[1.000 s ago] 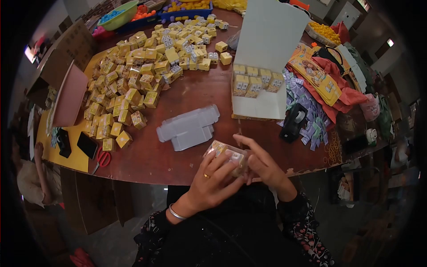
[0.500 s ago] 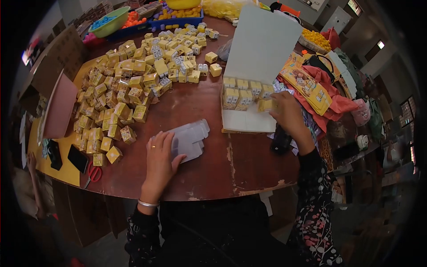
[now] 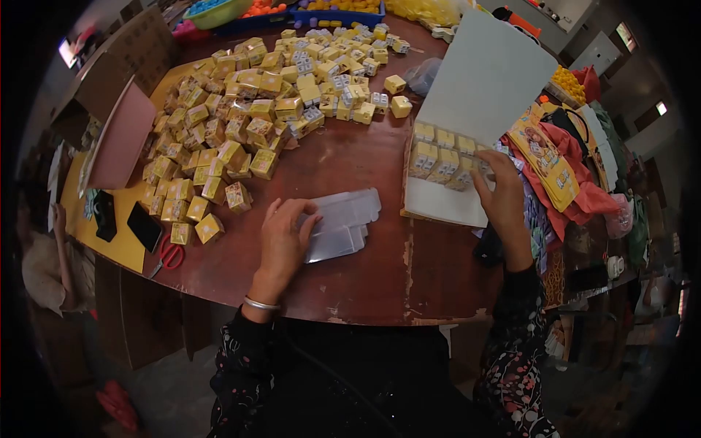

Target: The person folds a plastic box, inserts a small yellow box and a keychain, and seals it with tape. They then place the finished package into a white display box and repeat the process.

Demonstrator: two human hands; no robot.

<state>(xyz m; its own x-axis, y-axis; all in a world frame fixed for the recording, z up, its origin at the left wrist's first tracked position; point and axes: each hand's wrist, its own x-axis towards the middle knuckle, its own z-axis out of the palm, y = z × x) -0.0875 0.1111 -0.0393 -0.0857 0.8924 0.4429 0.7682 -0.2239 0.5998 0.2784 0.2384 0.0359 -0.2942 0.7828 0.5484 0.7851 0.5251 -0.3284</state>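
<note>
My left hand [image 3: 285, 237] is curled at the left edge of a flattened clear plastic box [image 3: 339, 226], its thumb and forefinger pinched together there. The flattened box lies on the table in front of me. To the right, an open white-lined carton [image 3: 445, 206] holds several small yellow boxes [image 3: 442, 157] in rows against its back, with bare white floor at the front. My right hand [image 3: 505, 197] is at the right end of these rows, fingers and thumb apart, fingertips right beside the last yellow box [image 3: 461, 175]. The carton's lid [image 3: 485, 80] stands raised behind.
A large heap of small yellow boxes [image 3: 241, 124] covers the table's left and back. Red scissors [image 3: 171, 254], a black phone [image 3: 144, 226] and a pink basin [image 3: 123, 139] are at left. Yellow printed packaging [image 3: 544, 164] and red cloth [image 3: 588, 197] lie right of the carton.
The small yellow box in my right hand has gone down into the carton's row, and the fingers have parted from it. My left hand has curled from lying flat. The view has shifted.
</note>
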